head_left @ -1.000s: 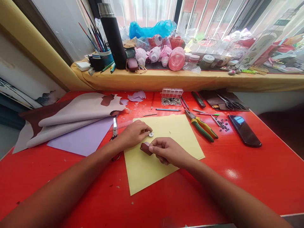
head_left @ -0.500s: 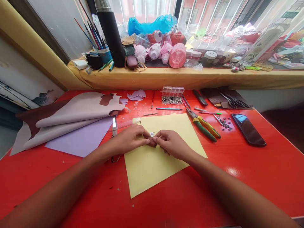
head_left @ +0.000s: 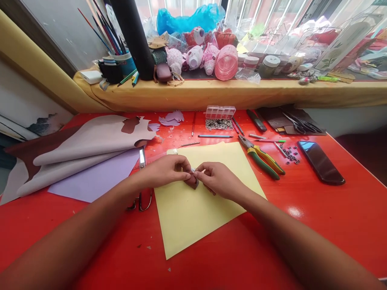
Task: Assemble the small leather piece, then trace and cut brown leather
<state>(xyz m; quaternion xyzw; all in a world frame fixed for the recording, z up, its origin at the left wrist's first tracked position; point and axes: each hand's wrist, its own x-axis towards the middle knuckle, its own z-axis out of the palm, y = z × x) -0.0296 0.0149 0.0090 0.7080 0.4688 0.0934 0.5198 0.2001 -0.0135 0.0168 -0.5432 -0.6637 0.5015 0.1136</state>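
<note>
Centrally, both hands work over a yellow sheet [head_left: 187, 225] lying on the red table [head_left: 272, 241]. The left hand [head_left: 165, 169] pinches the upper left of a small brown piece [head_left: 191, 183] between thumb and fingertips. The right hand [head_left: 220, 180] pinches the same piece at its upper right edge, its fingertips almost meeting those of the left. The brown piece is located above the middle of the yellow sheet, its lower part projecting below the fingers. A small silvery part [head_left: 193, 169] shows at the gap between the two sets of fingertips (mostly covered, so its seating against the brown piece cannot be told).

To the right, pliers [head_left: 262, 158] with green and yellow handles lie beside the sheet, jaws directed away from the person. Beyond them are loose small dark parts [head_left: 292, 155] and a black phone [head_left: 321, 162]. Behind the sheet stands an open clear box [head_left: 219, 123] of small metal parts. To the left, scissors [head_left: 146, 200] lie partly under the left arm, near a purple sheet [head_left: 93, 179].
</note>
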